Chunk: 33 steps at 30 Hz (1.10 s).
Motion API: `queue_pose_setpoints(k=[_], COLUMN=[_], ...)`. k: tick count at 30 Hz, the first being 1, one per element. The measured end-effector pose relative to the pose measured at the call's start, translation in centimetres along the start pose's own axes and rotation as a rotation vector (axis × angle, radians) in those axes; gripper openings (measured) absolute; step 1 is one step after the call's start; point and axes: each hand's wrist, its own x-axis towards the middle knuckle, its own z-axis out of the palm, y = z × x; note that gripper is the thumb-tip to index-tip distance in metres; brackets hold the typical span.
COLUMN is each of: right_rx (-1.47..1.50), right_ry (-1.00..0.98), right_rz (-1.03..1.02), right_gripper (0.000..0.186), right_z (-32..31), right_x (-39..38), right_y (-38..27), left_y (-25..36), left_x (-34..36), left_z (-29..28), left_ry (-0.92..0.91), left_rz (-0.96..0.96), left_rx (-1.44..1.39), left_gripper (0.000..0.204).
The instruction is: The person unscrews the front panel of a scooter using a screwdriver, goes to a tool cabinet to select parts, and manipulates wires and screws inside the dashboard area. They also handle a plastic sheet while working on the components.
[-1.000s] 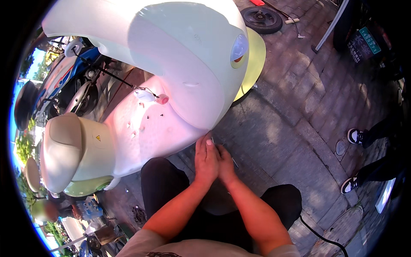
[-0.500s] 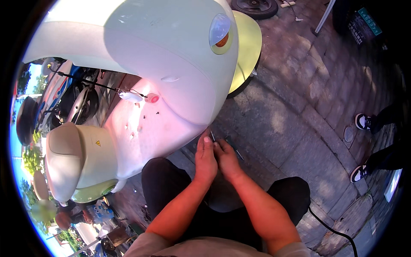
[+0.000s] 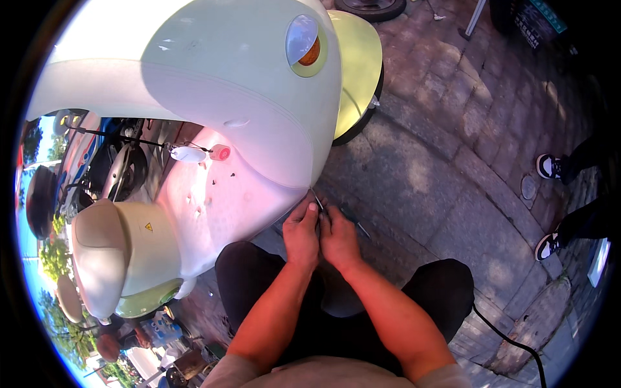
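A white and pale-green scooter (image 3: 272, 116) fills the left side. My two hands meet just under the lower edge of its body. Between them a thin metal rod (image 3: 317, 199), like a tool's shaft, points up at that edge. My right hand (image 3: 339, 238) is closed, and the rod's near end runs into its fingers. My left hand (image 3: 301, 234) is closed too, its thumb beside the rod; what its fingers hold is hidden. Past my right fingers a second slim metal tool (image 3: 363, 229) lies on the paving.
Small dark screws (image 3: 233, 174) lie on the scooter's pink-lit footboard, near a red tag (image 3: 220, 152) and a white oval fob (image 3: 187, 154). A person's shoes (image 3: 548, 167) stand at the right. A black cable (image 3: 511, 339) crosses the paving beside my right knee. A wheel (image 3: 372, 8) lies far off.
The view has shifted, so the scooter and both hands sit slightly further left. More of the thin rod shows between my hands, which stay together at the body's lower edge.
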Motion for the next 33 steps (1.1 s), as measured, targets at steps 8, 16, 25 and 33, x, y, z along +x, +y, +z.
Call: queue_pose_setpoints(k=[8, 16, 25, 33], right_rx=[-0.030, -0.108, 0.605, 0.664], right_ry=[0.010, -0.045, -0.332, -0.161], right_rz=[-0.003, -0.078, 0.514, 0.324], right_gripper=[0.024, 0.024, 0.023, 0.019], right_z=[0.0, -0.2, -3.0, -6.6], right_x=[-0.3, 0.3, -0.8, -0.3], right_y=[0.0, 2.1, 0.1, -0.3], left_y=[-0.3, -0.5, 0.6, 9.3], left_x=[0.0, 0.3, -1.4, -6.9], left_z=[-0.5, -0.5, -0.9, -1.4], left_ry=[-0.013, -0.008, -0.114, -0.379], left_rz=[0.003, 0.013, -0.082, 0.235], left_rx=[0.001, 0.047, 0.170, 0.395], left_gripper=[0.034, 0.032, 0.043, 0.045])
